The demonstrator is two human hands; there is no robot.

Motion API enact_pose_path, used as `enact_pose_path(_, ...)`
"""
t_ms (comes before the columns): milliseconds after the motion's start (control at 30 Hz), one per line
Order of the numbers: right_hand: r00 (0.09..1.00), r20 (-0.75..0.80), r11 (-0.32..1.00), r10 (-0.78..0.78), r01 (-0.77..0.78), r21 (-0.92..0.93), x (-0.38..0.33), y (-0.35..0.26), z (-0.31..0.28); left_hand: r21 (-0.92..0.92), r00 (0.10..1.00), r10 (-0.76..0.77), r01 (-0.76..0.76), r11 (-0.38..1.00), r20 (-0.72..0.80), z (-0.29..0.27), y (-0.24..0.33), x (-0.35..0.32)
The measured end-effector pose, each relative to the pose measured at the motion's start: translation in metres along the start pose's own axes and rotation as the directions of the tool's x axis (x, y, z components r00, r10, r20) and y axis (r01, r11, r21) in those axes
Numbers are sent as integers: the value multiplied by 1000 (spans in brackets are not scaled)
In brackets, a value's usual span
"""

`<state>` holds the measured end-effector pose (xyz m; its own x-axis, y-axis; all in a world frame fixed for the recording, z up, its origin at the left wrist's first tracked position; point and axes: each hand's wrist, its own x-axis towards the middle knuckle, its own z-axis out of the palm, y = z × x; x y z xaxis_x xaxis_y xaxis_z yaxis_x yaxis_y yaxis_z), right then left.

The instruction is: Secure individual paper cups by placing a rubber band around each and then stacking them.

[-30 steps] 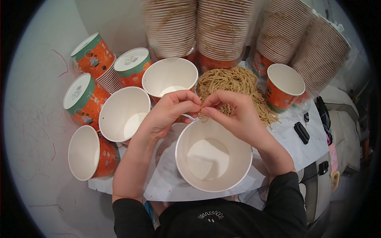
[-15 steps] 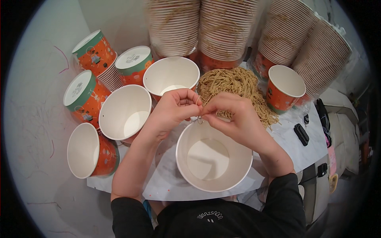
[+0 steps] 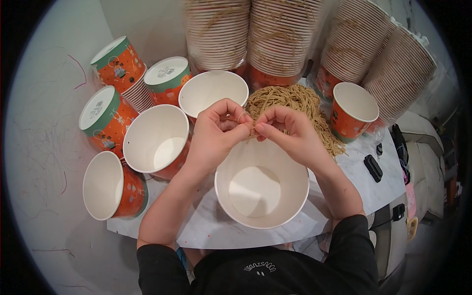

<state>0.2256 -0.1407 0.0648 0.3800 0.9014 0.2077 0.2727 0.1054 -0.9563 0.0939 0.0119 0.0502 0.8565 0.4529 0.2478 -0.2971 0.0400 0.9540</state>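
Note:
Directly before me is a large paper bucket (image 3: pixel 293 191), its white inside facing up. My left hand (image 3: pixel 212 135) and my right hand (image 3: pixel 296 136) meet above its far rim, fingertips nearly touching. Both are closed in a pinch on a thin tan cord (image 3: pixel 242 116), part of which curves around my left fingers. The fingers hide most of that cord, and I cannot tell whether it is knotted. Just beyond my hands lies a heap of similar tan cords (image 3: pixel 285 98).
At the left, several orange-and-green paper buckets stand or lean, including an open one (image 3: pixel 103 186) and an upturned one (image 3: pixel 96 108). Tall nested stacks (image 3: pixel 219 37) in clear plastic rise behind. To the right are a single bucket (image 3: pixel 355 105) and a small black object (image 3: pixel 373 168) on the white tabletop (image 3: pixel 339 184).
The bucket has shifted slightly away from me and to the left. My fingertips have drawn closer together, and the right hand has turned a little with its fingers more curled.

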Motion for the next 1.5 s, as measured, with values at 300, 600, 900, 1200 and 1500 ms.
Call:
enact_pose_path(300, 999, -29, 999, -21, 22, 42, 5, 8, 1, -17, 998, 50, -50, 999, 24, 0, -4, 2)
enact_pose_path(600, 987, -68, 974, -144, 129, -187, 3, 13, 1, -8, 999, 42, -42, 999, 16, 1, -7, 1)
enact_pose_path(900, 993, 39, 993, 110, -109, -34, 2, -1, -6, -50, 999, -29, 30, 998, 33, -3, -5, 1)
enact_pose_path(1200, 983, 71, 945, 168, -181, 271, 2, -2, -7, -44, 981, -179, 182, 982, 76, -12, 9, 5)
enact_pose_path(1500, 996, -58, 994, 64, -58, 97, 2, 8, -1, 198, 988, 147, -135, 971, -45, -5, 22, -3)
